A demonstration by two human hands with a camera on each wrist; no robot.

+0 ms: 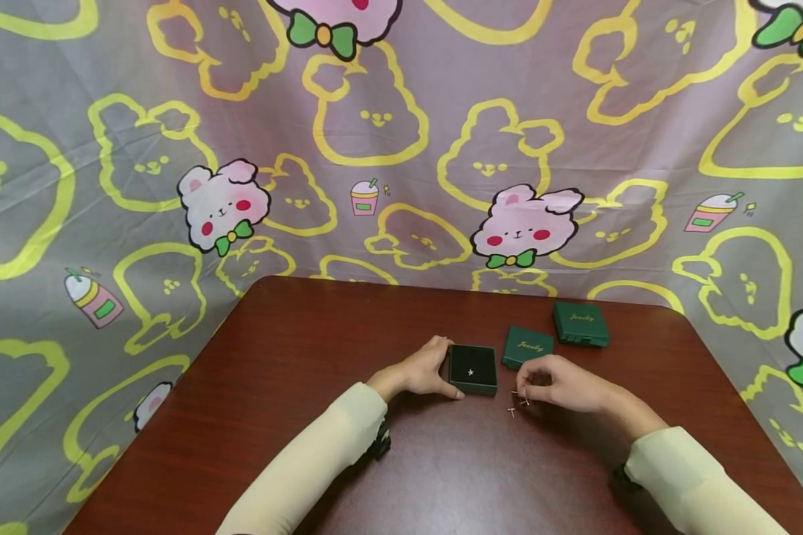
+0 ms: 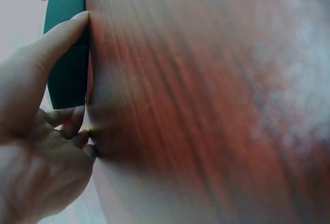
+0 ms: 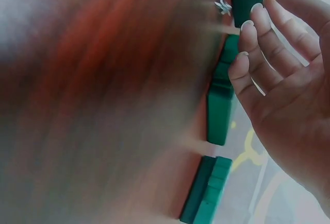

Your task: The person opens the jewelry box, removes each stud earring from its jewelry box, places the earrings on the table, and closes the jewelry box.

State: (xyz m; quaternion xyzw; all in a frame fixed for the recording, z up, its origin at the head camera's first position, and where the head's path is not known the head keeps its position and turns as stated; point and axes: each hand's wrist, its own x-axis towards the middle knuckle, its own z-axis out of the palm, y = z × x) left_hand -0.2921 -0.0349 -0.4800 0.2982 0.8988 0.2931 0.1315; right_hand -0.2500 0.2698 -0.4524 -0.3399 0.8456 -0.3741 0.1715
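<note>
My left hand point(image 1: 428, 371) grips a green jewelry box point(image 2: 67, 74), thumb along its front wall and fingers around its left end. That box lies uncovered, its black lining point(image 1: 472, 360) showing a small star-shaped earring point(image 1: 471, 372). To its right, my right hand point(image 1: 565, 383) hovers low over the table, thumb and index fingertips brought together and the other fingers bent. I cannot tell whether something tiny is pinched there. Just below those fingertips lie small metal pieces resembling earrings point(image 1: 511, 411), also visible as a silvery cluster point(image 3: 223, 5) in the right wrist view.
Behind my right hand sits a green case point(image 1: 529, 345) lettered "Jewelry". A second lettered green case point(image 1: 581, 324), closed, stands farther back and right. Everything rests on a reddish-brown wooden table point(image 1: 321, 327), with a cartoon-printed cloth point(image 1: 401, 134) hanging behind and at the sides.
</note>
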